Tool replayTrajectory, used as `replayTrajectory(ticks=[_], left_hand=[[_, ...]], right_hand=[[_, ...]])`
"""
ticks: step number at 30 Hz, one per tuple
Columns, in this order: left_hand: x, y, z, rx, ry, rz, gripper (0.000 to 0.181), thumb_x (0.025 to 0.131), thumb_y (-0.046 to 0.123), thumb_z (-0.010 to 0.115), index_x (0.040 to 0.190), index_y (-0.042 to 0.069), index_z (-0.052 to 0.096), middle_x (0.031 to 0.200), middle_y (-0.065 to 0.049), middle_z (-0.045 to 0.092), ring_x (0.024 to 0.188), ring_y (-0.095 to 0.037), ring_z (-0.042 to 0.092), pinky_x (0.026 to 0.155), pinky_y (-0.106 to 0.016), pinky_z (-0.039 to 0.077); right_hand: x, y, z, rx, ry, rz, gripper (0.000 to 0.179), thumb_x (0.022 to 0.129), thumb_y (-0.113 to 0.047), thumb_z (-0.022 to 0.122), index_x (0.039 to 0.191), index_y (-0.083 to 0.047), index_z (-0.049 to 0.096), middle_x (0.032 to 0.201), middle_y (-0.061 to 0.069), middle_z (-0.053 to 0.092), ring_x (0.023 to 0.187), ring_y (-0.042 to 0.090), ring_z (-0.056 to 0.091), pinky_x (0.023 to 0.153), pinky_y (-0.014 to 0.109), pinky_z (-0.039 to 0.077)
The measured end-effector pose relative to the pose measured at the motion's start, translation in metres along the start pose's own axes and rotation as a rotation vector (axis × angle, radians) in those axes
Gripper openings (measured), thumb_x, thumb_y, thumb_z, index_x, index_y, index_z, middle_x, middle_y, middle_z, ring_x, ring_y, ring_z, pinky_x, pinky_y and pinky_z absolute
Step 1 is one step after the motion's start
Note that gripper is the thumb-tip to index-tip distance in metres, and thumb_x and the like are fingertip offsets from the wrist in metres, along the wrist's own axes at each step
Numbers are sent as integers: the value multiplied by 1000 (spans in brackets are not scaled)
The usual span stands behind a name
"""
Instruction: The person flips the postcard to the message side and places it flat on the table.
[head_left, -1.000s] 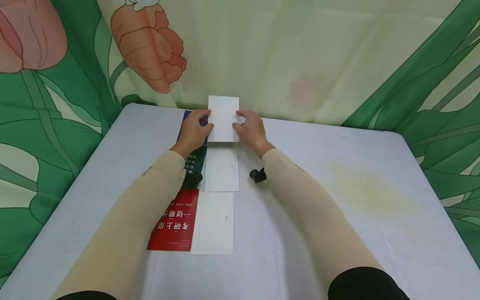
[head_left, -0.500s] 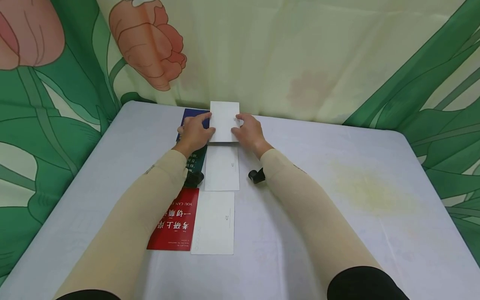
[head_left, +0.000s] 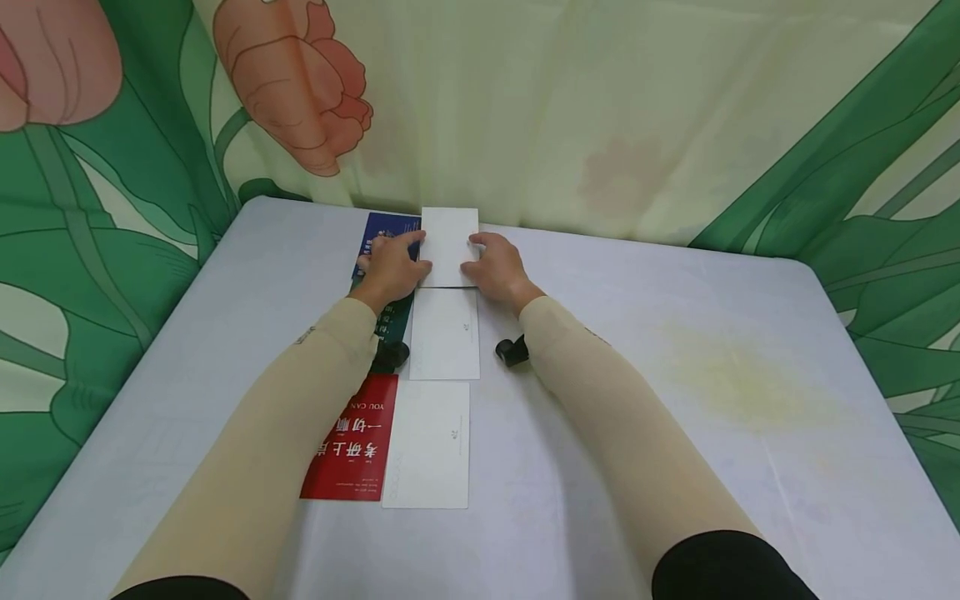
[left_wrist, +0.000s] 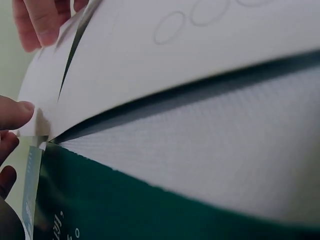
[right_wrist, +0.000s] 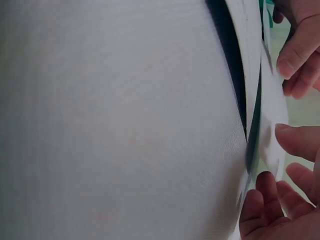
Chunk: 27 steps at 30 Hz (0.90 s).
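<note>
A white postcard [head_left: 450,247], blank side up, lies at the far end of a column of white postcards. At its left edge my left hand [head_left: 392,268] has thumb and index finger, and my right hand [head_left: 501,268] holds the right edge the same way. Directly in front of it lies a second white postcard [head_left: 445,335], its printed circles visible in the left wrist view; nearest me is a third [head_left: 426,446]. To their left are a blue card [head_left: 382,227], a green card [head_left: 395,327] and a red card [head_left: 362,454], partly covered by my left hand and arm.
The white cloth-covered table [head_left: 675,375] extends widely to the right, with a yellowish stain. A floral curtain [head_left: 562,108] hangs right behind the far edge. Black wrist cameras [head_left: 513,352] sit under both sleeves.
Both hands have lowered the far white postcard and drawn it slightly nearer, so its front edge meets the second one. More of the blue card shows. The other cards stay put.
</note>
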<state>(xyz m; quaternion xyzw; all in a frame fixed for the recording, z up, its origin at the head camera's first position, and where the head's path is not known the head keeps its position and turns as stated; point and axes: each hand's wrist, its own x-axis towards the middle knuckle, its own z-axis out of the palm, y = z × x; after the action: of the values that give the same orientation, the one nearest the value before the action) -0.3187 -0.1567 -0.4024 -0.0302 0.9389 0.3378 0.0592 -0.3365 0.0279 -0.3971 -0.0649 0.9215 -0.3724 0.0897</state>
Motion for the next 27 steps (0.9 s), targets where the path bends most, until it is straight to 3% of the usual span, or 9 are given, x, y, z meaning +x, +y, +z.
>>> replayTrajectory(ticks=[7,27], left_hand=[[3,-1,2,9,-28,-3,59,99,22,61,154,21,42,158,-15,35,148,-36,13,112,-65,5],[3,-5,8,44,-75,-47,56,102,23,54,156,22,38,158,-20,30,144,-40,14,110,-63,9]], right_hand=[[2,3,2,-41,-33,-15,60,92,-20,66,147,-7,48,153,10,44,143,24,35,116,34,27],[4,5,1,-206,-151,-38,56,97,-22,62,148,-5,45,153,12,44,145,25,33,117,34,24]])
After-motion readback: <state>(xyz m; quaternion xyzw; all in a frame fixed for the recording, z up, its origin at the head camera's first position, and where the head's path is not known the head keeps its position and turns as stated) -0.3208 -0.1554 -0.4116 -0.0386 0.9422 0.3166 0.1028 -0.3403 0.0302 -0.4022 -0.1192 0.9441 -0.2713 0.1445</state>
